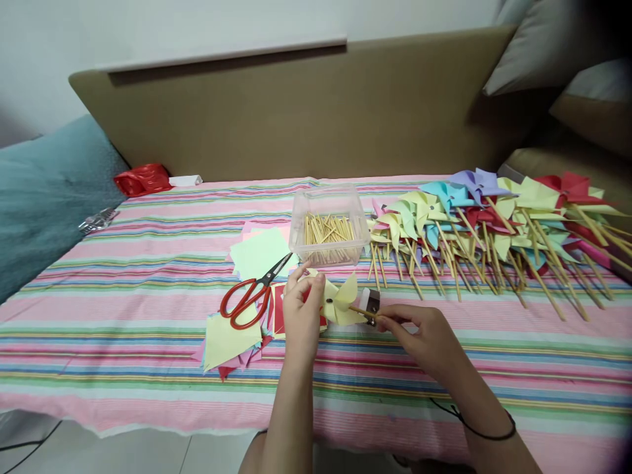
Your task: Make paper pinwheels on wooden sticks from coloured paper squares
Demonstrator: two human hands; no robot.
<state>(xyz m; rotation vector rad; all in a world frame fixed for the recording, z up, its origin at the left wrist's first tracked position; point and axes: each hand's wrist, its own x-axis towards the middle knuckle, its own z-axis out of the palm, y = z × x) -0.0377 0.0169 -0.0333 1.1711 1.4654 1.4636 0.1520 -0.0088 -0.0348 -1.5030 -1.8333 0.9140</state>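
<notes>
Near the front edge of the striped cloth (123, 368), about midway along, the left hand (302, 309) pinches a pale yellow paper pinwheel (340, 301) between closed fingertips, while the right hand (427, 336) grips its wooden stick (362, 311) (fingers closed on the end). That stick lies roughly level, pointing left into the pinwheel. Bare cloth stretches left and right along the front edge. Red scissors (249, 296) lie just left on paper squares (232, 339); a clear box of sticks (330, 227) sits behind; finished pinwheels (494, 217) crowd the back right.

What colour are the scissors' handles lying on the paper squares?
Red; the scissors show clearly in the head view, left of the left hand.
</notes>
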